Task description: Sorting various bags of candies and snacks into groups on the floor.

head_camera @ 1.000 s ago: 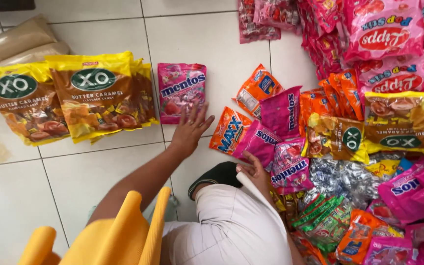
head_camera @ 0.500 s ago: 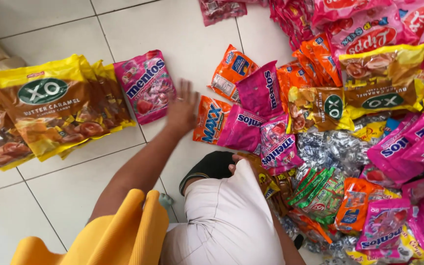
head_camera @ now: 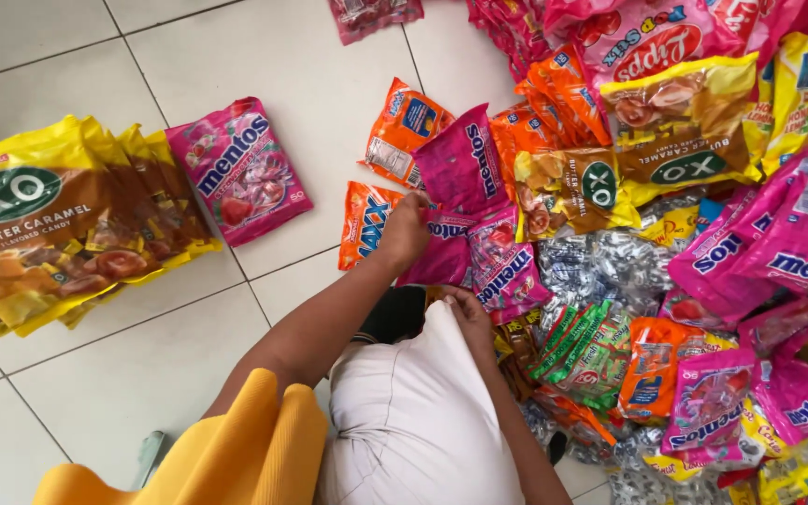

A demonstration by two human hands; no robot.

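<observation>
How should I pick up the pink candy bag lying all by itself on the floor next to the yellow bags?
The flat pink plastic candy bag lies face up on the white tiled floor, tilted. Probably best to pinch its lower right corner, coming from the right, where bare tile surrounds it. Its left edge touches the stacked yellow caramel bags, so there is less room there.

The left arm runs from the yellow sleeve at the lower left of the frame up toward the centre, forearm bare and nearly straight. The left hand (head_camera: 406, 229) sits just above the centre, fingers curled downward, back of the hand to the camera. The right hand (head_camera: 471, 313) lies lower, close to the knee near the centre, fingers bent and pointing up-left, its forearm running down to the bottom edge.
</observation>
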